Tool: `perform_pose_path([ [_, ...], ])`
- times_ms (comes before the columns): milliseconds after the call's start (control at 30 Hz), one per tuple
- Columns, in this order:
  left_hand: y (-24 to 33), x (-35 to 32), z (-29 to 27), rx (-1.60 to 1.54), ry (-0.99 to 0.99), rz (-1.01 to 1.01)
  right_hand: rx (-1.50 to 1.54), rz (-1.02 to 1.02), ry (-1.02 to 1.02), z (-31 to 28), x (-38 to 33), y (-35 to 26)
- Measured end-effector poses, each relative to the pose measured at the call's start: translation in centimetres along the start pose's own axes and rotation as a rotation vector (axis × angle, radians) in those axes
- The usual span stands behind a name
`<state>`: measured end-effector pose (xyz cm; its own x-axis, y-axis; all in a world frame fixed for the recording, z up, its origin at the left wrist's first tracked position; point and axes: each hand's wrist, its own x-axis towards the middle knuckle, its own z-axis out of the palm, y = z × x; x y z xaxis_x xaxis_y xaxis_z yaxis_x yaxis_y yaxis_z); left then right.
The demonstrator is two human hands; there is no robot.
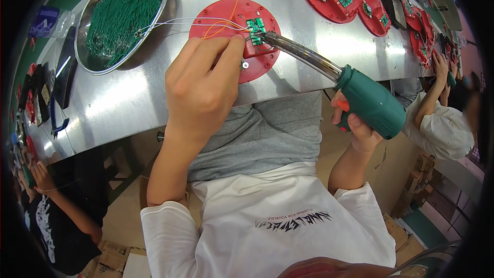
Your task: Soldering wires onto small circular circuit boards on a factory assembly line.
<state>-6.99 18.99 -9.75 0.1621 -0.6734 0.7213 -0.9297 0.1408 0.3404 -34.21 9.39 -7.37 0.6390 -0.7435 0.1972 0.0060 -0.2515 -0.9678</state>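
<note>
A green soldering gun is gripped in my right hand, fingers wrapped round its handle. Its long metal barrel points left, and the tip touches or hovers just over a small green circuit board. The board sits on a round red plastic housing lying on the bench. My left hand is closed in a pinch at the board's left side, apparently on a thin wire; the fingertips partly hide it. An orange wire loops over the housing. Pale wires stretch from the board toward a bowl.
A steel bowl full of green wires stands left on the metal bench. More red housings with boards lie at the right. Blue-handled pliers rest near the left edge. Co-workers sit on both sides.
</note>
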Motion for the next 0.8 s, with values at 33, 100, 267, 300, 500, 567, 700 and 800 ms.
perform_pose_path([
  [33,0.0,0.0,0.0,0.000,-0.001,0.001,0.001,0.000,0.001,0.0,0.0,0.1],
  [100,0.1,0.0,0.0,-0.004,0.004,-0.003,0.043,-0.003,-0.012,0.0,0.0,0.1],
  [267,0.0,0.0,0.1,-0.001,0.006,-0.003,-0.064,-0.051,-0.008,-0.5,-0.5,0.6],
  [300,0.0,0.0,0.2,-0.001,0.013,0.002,-0.112,-0.048,-0.009,-0.6,-0.6,0.6],
  [500,0.1,0.1,0.1,-0.004,0.012,0.008,0.052,0.068,-0.017,-0.4,-0.1,-0.3],
  [567,0.4,0.2,-0.2,-0.020,-0.012,-0.019,0.035,0.087,-0.022,-0.6,0.2,-0.7],
  [700,0.4,0.1,-0.3,-0.030,-0.022,-0.048,0.046,0.055,0.007,-0.3,0.7,-0.9],
  [800,0.2,0.1,-0.1,-0.003,-0.012,-0.007,0.032,-0.110,0.010,-1.2,1.2,-1.0],
])
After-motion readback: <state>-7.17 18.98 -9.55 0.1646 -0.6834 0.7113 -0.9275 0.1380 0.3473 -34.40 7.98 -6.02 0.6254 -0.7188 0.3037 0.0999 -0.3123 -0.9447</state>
